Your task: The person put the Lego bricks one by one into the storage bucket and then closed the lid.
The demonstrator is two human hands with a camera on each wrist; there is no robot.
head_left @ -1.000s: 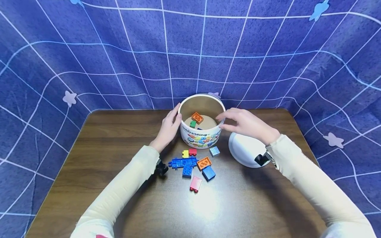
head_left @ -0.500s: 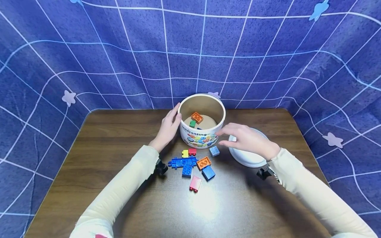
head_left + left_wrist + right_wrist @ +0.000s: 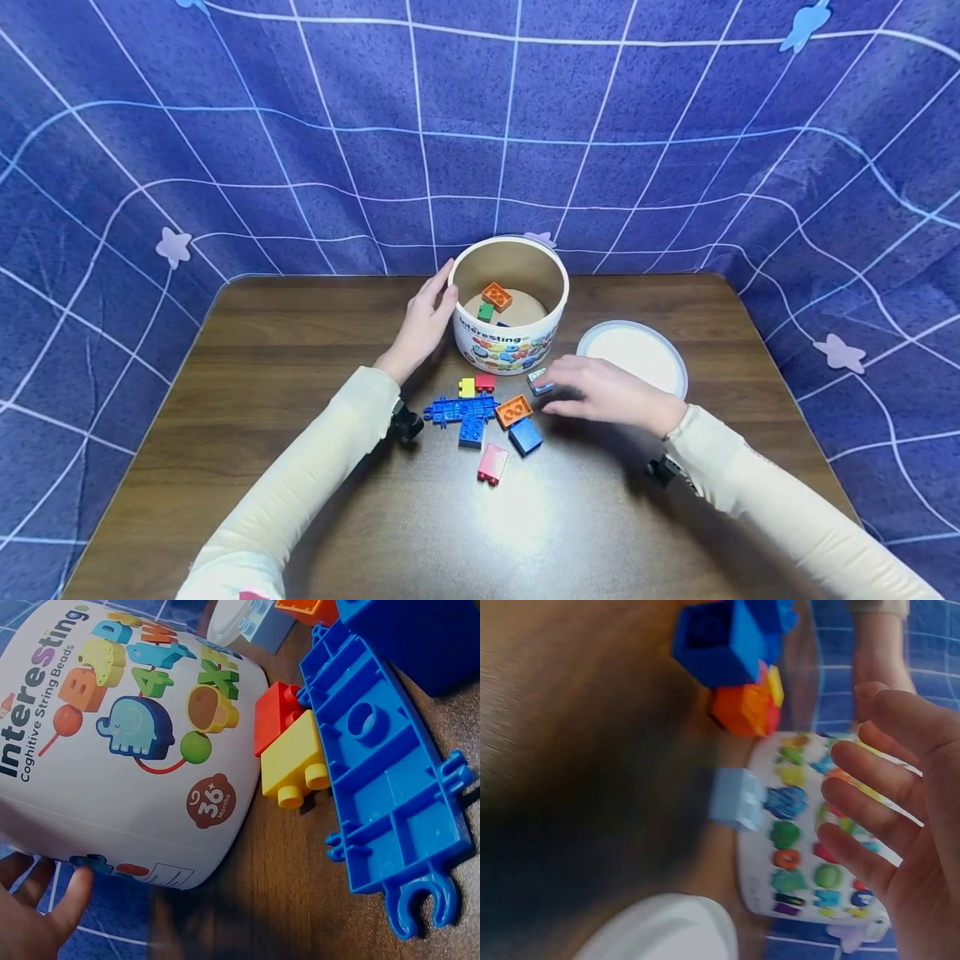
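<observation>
A white round bucket (image 3: 506, 343) with printed pictures stands at the back of the table. My left hand (image 3: 420, 329) rests against its left side, thumb and fingers spread along the wall. Inside lie an orange brick (image 3: 497, 297), a green brick (image 3: 486, 312) and part of a dark blue one. My right hand (image 3: 611, 393) is over the table, fingers loosely bent, its fingertips overlapping a light blue brick (image 3: 536, 380) in the head view. In the right wrist view the palm faces the light blue brick (image 3: 735, 799), with nothing held.
Before the bucket lie a yellow brick (image 3: 467, 388), a red brick (image 3: 485, 382), a blue wagon base (image 3: 386, 776), an orange brick (image 3: 514, 412), two blue bricks (image 3: 471, 432) and a pink-red brick (image 3: 492, 463). A white lid (image 3: 645, 354) lies at the right.
My right hand has moved from the bucket's right rim down toward the light blue brick, uncovering much of the white lid. The left hand stays at the bucket.
</observation>
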